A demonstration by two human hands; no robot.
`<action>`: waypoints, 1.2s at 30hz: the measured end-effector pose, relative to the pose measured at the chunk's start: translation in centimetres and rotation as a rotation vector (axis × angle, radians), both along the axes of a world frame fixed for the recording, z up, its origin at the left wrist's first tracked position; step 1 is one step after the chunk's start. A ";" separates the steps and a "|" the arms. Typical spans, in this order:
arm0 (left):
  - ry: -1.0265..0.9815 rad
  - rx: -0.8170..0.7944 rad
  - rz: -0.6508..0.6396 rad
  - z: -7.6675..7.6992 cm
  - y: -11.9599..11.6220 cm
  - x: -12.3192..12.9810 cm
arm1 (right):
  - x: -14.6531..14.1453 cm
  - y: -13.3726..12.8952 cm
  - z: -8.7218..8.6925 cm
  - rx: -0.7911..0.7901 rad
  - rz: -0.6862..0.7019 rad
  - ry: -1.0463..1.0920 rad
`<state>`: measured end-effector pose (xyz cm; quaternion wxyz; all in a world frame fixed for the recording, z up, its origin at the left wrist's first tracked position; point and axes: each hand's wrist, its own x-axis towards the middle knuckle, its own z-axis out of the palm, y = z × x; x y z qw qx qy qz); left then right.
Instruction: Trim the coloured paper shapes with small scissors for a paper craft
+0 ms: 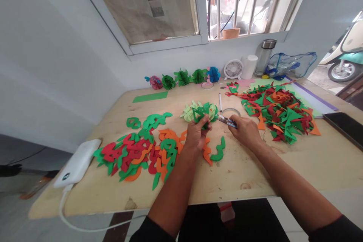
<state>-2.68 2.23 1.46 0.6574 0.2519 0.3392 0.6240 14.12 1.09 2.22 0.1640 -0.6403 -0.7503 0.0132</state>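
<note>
My left hand (198,130) pinches a piece of dark green paper (200,113) above the middle of the table. In my right hand (244,128) is a pair of scissors (227,121), its blades pointing left at the paper. Pale green paper cutouts (189,112) lie just behind my left hand. Below the scissors a wavy green paper strip (219,150) rests beside an orange strip (208,152). A roll of tape (230,113) lies flat behind the blades, and a white pen (220,102) is near it.
Red, green and orange cutouts (136,153) are heaped on the left, scraps (279,111) on the right. Folded paper figures (183,78), a small fan (233,69) and a bottle (265,57) line the wall. A white power bank (78,163) and a phone (346,125) sit near the table's ends.
</note>
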 end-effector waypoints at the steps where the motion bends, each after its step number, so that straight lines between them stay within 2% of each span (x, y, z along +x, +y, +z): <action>1: -0.004 -0.006 0.001 0.0 0.0 0.0 | 0.1 0.1 0.0 -0.004 -0.030 -0.021; 5: -0.008 -0.022 -0.001 -0.1 0.0 0.1 | 0.4 0.5 0.1 -0.043 -0.102 -0.079; 19: -0.012 -0.092 -0.057 0.1 -0.3 0.3 | 1.1 0.8 0.4 -0.219 -0.184 -0.100; 36: -0.024 -0.078 -0.137 -0.1 -0.6 0.6 | 1.8 1.0 0.5 -0.262 -0.236 -0.111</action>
